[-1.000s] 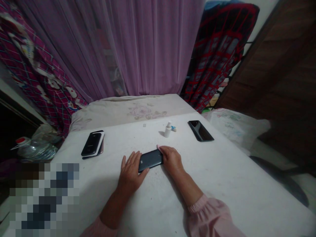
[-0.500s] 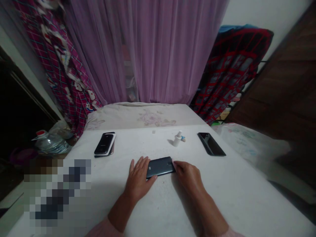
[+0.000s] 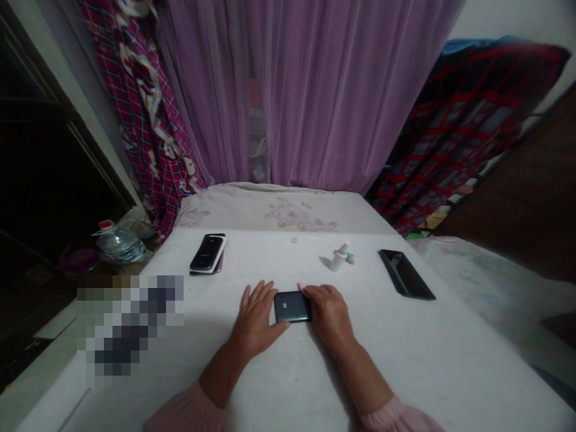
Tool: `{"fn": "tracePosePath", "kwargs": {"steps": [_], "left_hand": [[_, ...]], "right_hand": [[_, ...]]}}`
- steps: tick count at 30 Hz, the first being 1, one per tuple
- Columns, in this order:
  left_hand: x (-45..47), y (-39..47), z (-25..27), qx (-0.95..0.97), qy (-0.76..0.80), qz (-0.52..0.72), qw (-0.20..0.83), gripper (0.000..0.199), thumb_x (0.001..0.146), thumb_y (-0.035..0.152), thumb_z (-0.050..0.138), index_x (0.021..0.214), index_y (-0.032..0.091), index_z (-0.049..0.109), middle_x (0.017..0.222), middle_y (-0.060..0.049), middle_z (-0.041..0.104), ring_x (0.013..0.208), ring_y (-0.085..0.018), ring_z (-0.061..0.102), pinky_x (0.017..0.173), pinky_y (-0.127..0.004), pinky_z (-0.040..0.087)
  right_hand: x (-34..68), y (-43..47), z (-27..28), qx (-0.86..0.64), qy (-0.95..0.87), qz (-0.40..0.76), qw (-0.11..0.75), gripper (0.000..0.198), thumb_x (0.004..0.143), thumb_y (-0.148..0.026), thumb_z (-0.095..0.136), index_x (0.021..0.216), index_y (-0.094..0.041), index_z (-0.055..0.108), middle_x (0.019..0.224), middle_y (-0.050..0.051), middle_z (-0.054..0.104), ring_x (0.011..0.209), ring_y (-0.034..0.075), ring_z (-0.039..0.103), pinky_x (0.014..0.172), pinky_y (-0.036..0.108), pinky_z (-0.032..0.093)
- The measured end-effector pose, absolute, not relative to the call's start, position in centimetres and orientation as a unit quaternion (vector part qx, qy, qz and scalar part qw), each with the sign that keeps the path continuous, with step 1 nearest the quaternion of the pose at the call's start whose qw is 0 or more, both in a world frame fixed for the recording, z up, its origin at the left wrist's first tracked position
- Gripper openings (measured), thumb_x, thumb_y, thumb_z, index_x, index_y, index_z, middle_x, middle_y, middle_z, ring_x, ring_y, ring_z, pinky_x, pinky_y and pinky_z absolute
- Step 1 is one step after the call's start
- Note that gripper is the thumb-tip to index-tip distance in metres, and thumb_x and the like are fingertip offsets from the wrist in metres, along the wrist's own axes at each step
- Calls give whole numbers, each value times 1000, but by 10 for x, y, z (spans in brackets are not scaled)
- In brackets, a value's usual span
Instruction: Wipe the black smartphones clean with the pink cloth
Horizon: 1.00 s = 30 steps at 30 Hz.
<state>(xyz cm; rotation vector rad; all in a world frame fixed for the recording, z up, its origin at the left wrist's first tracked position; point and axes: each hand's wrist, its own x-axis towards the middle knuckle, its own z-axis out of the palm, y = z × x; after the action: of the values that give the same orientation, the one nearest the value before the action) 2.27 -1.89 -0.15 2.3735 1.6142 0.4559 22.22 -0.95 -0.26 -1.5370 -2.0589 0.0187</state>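
Observation:
A dark smartphone lies back up on the white cloth, its small pale logo towards the left. My left hand steadies the left end, thumb along the near edge and fingers at the far corner. Over the right end, my right hand is closed with its fingers bent, hiding the camera end. A small pale pink bit peeks out at its fingertips, too little to name.
A stack of phones lies at the back left, a black phone at the right. Between them stands a white spray bottle beside a small blue-and-white item. A blurred patch covers something at the left. A water jug stands beyond the left edge.
My right hand has slid left, further over the phone's back, covering the camera end. The left hand keeps its place on the phone. The whole view has shifted slightly.

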Motion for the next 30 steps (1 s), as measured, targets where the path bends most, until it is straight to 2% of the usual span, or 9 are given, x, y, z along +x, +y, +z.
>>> {"fn": "tracePosePath", "kwargs": {"steps": [6,16,25,30], "left_hand": [[24,-19,2,807,556,153,131,63,78,39,67,135,19,47,148,-12,44,142,-30,31,117,-55,17],[22,-18,-6,813,544,172,116,59,80,43,65,132,18,49,147,-12,45,140,-31,33,117,-57,18],[24,-19,-7,814,546,172,98,62,79,39,67,133,16,48,147,-13,46,139,-31,35,116,-56,19],[24,-19,-8,816,541,180,94,59,80,42,66,132,20,49,146,-12,46,139,-31,36,116,-57,19]], "right_hand": [[183,-15,-1,-518,-813,32,264,41,81,-5,55,117,-19,68,116,7,70,96,21,58,88,33,45],[237,-7,-8,-613,-741,-16,274,43,84,-2,44,113,-22,70,103,3,74,87,20,57,80,30,44],[186,-10,-8,-544,-795,9,269,41,82,-5,53,118,-18,67,112,7,71,94,22,56,86,32,42],[195,-10,-6,-558,-787,19,263,42,83,-5,53,119,-20,67,113,4,71,94,21,56,85,31,41]]}}
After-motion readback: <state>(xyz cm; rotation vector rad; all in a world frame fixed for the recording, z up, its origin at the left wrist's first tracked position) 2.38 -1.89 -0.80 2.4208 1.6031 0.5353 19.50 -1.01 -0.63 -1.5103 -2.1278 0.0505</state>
